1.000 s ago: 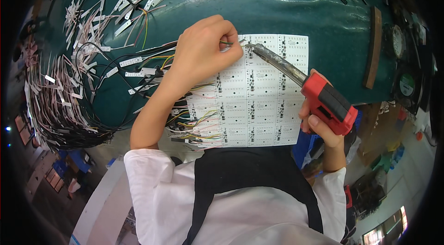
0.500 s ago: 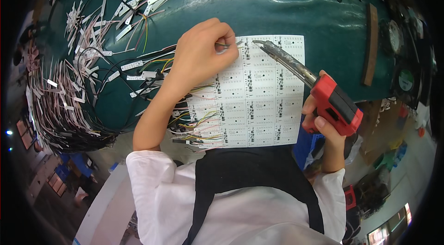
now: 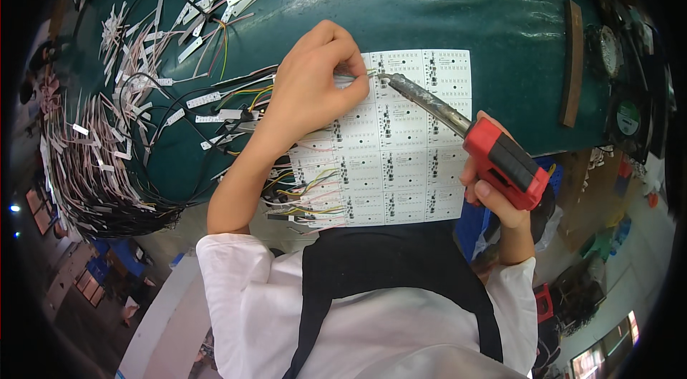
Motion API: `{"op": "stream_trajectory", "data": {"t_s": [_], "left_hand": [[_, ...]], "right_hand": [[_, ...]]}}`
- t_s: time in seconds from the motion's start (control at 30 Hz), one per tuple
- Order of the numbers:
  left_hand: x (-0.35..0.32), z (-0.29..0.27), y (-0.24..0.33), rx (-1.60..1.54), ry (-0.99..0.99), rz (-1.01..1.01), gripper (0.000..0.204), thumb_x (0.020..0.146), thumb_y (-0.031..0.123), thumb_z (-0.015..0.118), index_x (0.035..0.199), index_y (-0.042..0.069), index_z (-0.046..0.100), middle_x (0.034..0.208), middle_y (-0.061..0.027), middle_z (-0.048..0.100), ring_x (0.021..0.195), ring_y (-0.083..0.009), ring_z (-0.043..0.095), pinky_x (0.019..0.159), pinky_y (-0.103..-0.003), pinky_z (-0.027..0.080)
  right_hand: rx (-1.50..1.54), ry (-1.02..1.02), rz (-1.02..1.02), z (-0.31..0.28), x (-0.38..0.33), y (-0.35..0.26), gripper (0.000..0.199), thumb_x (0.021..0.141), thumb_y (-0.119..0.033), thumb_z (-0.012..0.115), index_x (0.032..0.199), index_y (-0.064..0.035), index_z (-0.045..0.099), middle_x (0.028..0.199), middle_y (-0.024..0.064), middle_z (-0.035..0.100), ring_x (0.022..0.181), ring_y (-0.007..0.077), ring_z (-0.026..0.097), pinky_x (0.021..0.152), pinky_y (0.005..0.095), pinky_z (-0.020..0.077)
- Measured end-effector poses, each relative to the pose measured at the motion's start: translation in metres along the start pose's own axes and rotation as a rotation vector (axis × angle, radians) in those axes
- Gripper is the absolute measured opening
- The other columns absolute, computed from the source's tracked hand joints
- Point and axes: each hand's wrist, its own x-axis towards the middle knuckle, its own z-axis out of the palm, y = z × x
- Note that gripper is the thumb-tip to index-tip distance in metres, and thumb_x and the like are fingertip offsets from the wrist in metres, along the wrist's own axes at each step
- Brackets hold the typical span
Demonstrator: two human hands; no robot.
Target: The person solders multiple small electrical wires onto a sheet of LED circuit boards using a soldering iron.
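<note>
Pinching a thin wire, the left hand (image 3: 311, 85) is steadying it on the white gridded circuit panel (image 3: 401, 157) while the right hand (image 3: 494, 196), gripping the red-handled soldering iron (image 3: 458, 132), is touching its tip at the wire's 3 o'clock; holding both still seems wise.

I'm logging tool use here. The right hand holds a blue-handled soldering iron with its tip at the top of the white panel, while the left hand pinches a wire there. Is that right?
Not quite: the handle is red and black, not blue, as the head view shows. The right hand holds the soldering iron with its tip at the top of the white panel, and the left hand pinches a wire there.
</note>
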Motion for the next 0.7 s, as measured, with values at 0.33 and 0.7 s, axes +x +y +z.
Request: {"op": "stream_trajectory", "data": {"t_s": [0.33,0.7], "left_hand": [[0.004,-0.001,0.005,0.002,-0.019,-0.076,0.008,0.067,0.01,0.065,0.066,0.004,0.06,0.086,-0.0061,0.056,0.079,-0.0239,0.057,0.07,-0.034,0.046],[0.005,0.003,0.009,0.071,0.004,-0.09,0.012,0.066,0.012,0.066,0.065,0.003,0.059,0.086,-0.0071,0.056,0.081,-0.0253,0.058,0.071,-0.034,0.047]], "right_hand": [[-0.035,-0.022,-0.064,0.002,0.008,-0.004,0.063,0.07,-0.003,0.061,0.13,0.0106,0.045,0.085,0.0114,0.067,0.069,0.0153,0.065,0.066,0.0251,0.0503],[-0.131,-0.065,-0.14,0.0,0.01,-0.004,0.064,0.07,-0.001,0.061,0.131,0.0103,0.045,0.084,0.0126,0.066,0.066,0.0149,0.064,0.061,0.0245,0.0498]]}}
